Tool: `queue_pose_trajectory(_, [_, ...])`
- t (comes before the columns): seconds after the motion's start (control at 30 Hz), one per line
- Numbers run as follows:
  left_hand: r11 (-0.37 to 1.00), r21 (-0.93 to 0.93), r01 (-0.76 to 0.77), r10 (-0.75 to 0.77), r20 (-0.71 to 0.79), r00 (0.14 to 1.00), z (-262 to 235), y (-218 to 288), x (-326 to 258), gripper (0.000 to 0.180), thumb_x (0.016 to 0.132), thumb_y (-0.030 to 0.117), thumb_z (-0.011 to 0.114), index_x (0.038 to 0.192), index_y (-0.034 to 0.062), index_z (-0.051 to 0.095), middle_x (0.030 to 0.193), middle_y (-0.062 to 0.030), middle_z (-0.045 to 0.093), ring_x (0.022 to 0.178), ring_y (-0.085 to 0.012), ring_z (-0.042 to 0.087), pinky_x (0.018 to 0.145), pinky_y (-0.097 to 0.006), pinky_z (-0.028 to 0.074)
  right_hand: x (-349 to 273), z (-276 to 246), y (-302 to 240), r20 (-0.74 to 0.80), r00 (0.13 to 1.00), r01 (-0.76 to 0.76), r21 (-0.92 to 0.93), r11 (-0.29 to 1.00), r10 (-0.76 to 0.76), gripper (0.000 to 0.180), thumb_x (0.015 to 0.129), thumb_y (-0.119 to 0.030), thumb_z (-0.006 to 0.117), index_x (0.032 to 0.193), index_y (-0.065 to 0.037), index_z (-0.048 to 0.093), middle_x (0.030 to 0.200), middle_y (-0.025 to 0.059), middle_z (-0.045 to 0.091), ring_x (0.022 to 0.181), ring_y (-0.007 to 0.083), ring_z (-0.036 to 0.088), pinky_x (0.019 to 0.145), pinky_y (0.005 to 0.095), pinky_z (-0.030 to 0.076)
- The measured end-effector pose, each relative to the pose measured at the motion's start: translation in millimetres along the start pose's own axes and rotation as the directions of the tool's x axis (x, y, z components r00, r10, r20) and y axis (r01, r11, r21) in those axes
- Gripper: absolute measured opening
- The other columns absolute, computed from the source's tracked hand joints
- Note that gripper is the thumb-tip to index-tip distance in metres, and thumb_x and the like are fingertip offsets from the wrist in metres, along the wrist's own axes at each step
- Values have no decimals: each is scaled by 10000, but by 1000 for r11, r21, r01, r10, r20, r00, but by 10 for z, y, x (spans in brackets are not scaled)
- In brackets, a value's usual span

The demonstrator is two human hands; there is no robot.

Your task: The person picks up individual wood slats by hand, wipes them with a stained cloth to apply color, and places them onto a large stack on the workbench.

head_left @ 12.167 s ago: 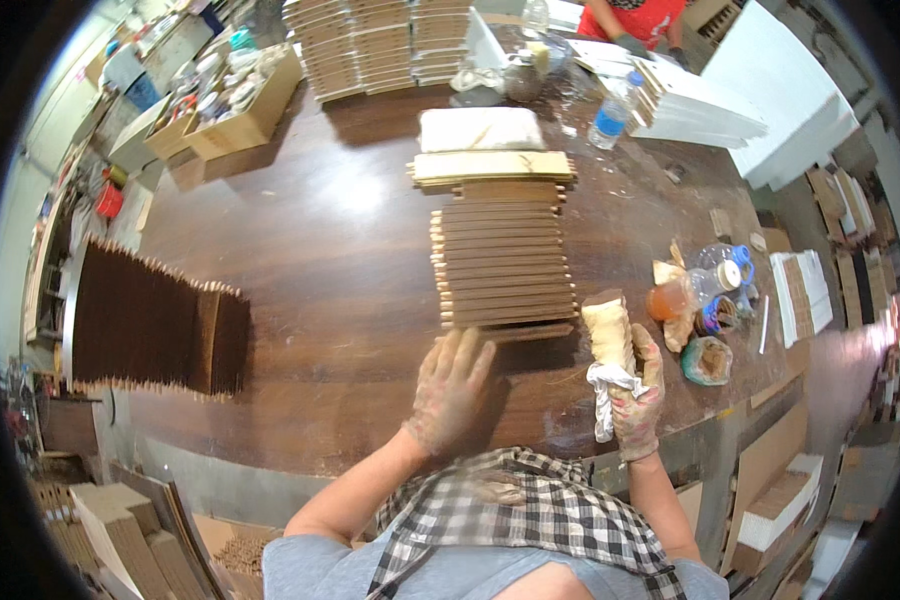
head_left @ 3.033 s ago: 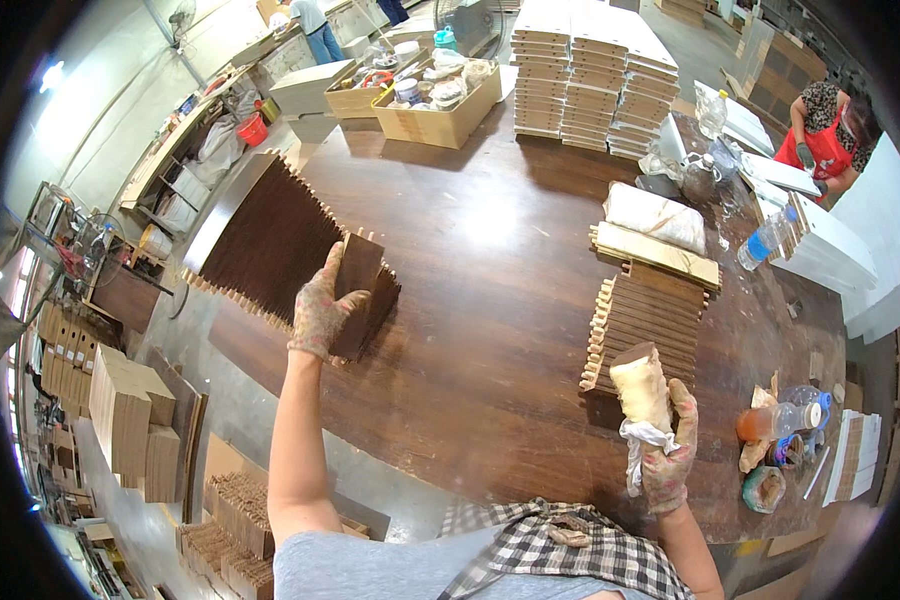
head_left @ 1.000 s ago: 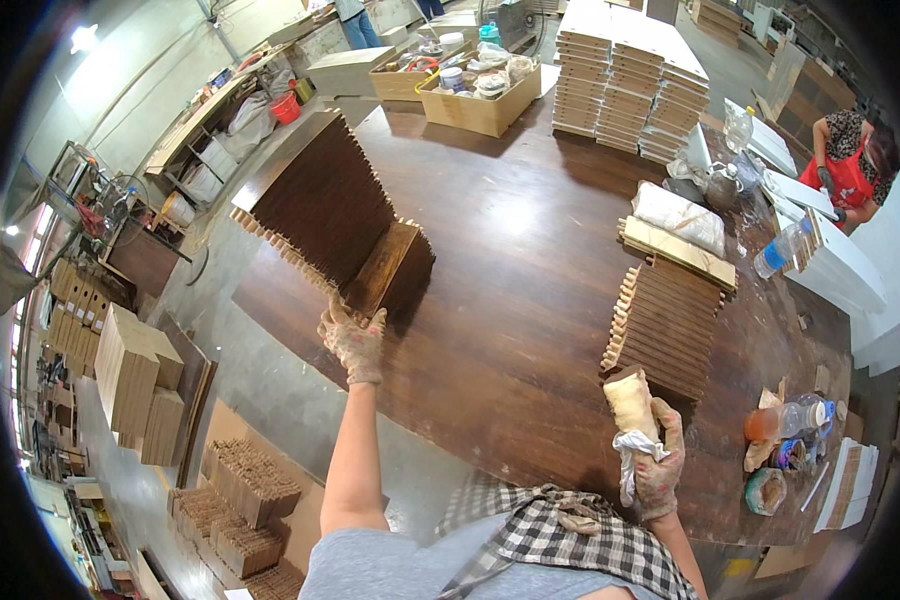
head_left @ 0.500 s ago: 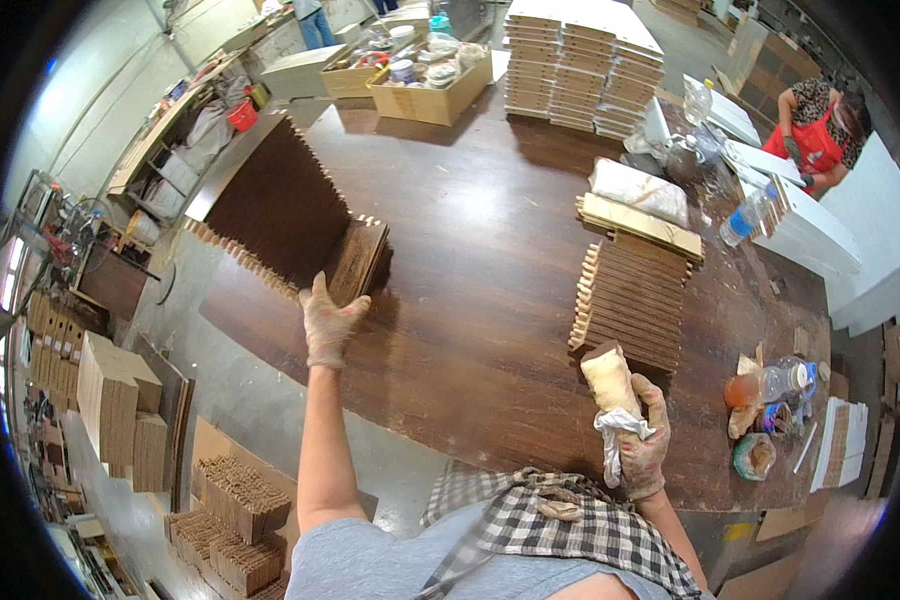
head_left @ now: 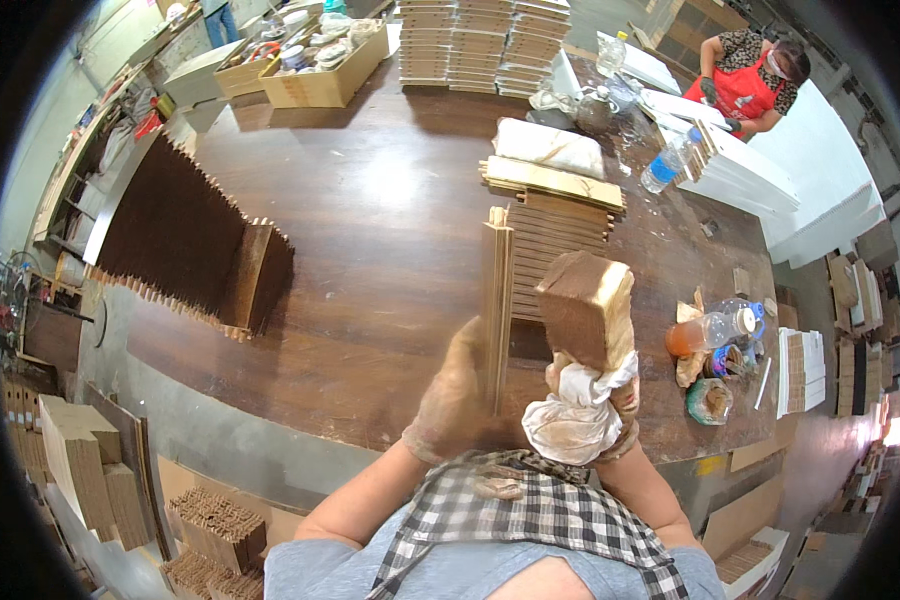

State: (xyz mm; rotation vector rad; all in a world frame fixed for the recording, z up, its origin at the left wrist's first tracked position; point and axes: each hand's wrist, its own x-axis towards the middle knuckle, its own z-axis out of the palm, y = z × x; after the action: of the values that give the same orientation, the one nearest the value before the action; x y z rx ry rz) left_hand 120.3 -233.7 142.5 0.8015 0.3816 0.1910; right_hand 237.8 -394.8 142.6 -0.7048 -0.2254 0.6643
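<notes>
The gloved left hand [head_left: 457, 395] gripped a thin, light-brown wooden panel [head_left: 496, 300] held upright on edge. Just right of it, the right hand [head_left: 610, 400] clasped a stained rectangular sponge block [head_left: 587, 307] wrapped below in white cloth [head_left: 575, 415].

One head-worn fisheye camera looked steeply down from close above the dark brown wooden worktable [head_left: 370, 230], facing its far edge, straight lines bending toward the rim.

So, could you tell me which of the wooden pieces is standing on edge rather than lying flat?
The wooden piece held upright by the left hand; the others lie flat in a row beside it.
</notes>
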Motion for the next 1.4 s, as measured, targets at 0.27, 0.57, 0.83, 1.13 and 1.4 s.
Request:
queue_pose_trajectory(0.27, [997, -39, 69, -58, 239, 969, 158, 231, 104, 906, 774, 255, 820, 1497, 97, 298, 1396, -88, 469, 1276, -229, 484, 1060, -404, 443, -48, 134, -155, -44, 995, -85, 3, 996, 85, 747, 779, -252, 831, 1393, -71, 448, 1339, 114, 562, 1196, 229, 585, 1009, 395, 523])
queue_pose_trajectory(0.57, [984, -167, 57, -29, 164, 986, 196, 413, 129, 824, 889, 81, 597, 1570, 165, 140, 1441, -112, 409, 1278, -257, 475, 1054, -450, 442, -109, -371, -278, -83, 993, 80, -61, 995, -85, 705, 795, -154, 806, 1415, -129, 472, 1314, 145, 565, 1067, 238, 646, 831, 341, 602])
queue_pose_trajectory(0.83, [927, 337, -162, 139, 92, 986, 5, 166, 209, 692, 928, 183, 535, 1539, 53, 239, 1403, -133, 485, 1240, -228, 514, 1022, -384, 451, -244, -242, -352, 131, 962, 255, -743, 619, -239, 475, 853, -231, 772, 1259, -37, 619, 1261, 131, 565, 1132, 248, 599, 946, 367, 524])
queue_pose_trajectory(1.13, [979, 202, 25, -42, 80, 996, 181, 312, 19, 671, 902, 98, 531, 1527, 63, 290, 1469, -124, 435, 1323, -228, 444, 1100, -381, 371, 27, -298, -455, 385, 867, 469, -846, 255, -316, 486, 808, -209, 764, 1258, -69, 648, 1284, 134, 559, 1145, 256, 592, 951, 352, 516])
queue_pose_trajectory(1.4, [964, 261, 44, -69, 86, 994, 231, 347, -46, 696, 897, 88, 534, 1542, 70, 272, 1487, -117, 419, 1354, -216, 410, 1124, -362, 336, 302, -395, -562, 303, 833, 465, -837, 288, -462, 553, 759, 51, 747, 1286, -82, 643, 1253, 106, 577, 1110, 212, 601, 929, 307, 520])
